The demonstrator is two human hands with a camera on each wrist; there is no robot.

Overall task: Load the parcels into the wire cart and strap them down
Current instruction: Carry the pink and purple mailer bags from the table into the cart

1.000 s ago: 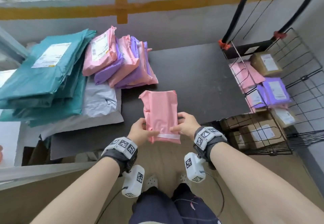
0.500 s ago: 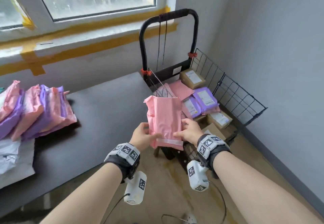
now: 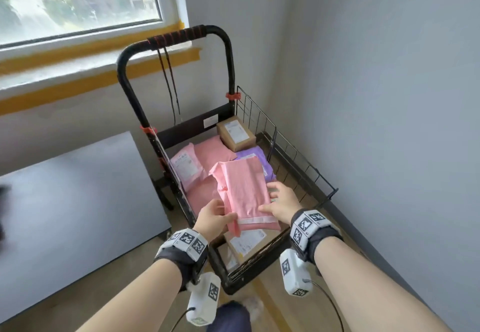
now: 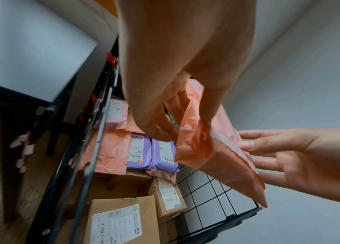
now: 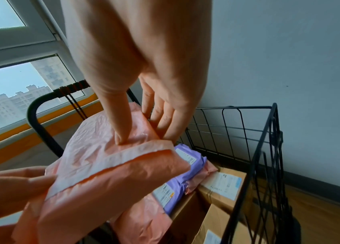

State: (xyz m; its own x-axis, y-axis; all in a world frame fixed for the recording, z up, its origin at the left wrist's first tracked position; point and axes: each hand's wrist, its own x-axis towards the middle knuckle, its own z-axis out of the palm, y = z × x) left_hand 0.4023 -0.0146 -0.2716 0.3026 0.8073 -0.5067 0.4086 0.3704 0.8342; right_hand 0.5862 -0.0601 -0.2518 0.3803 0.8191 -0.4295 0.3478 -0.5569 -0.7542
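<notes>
While the wire cart (image 3: pixel 298 155) sits in the corner between desk (image 3: pixel 78 201) and wall, its bed is seen already layered with cardboard boxes (image 3: pixel 236 135), pink mailers and purple mailers (image 4: pixel 152 153); open room is judged to remain on top of the near-right part of the stack. A pink parcel (image 3: pixel 244 194) is held above the cart's near half, long axis running toward the handle (image 3: pixel 181 36). Its near left corner is pinched by the left hand (image 3: pixel 213 218); its right edge is clamped by the right hand (image 3: pixel 281 203), thumb on top, fingers underneath. Straps (image 3: pixel 170 82) hang unused from the handle.
</notes>
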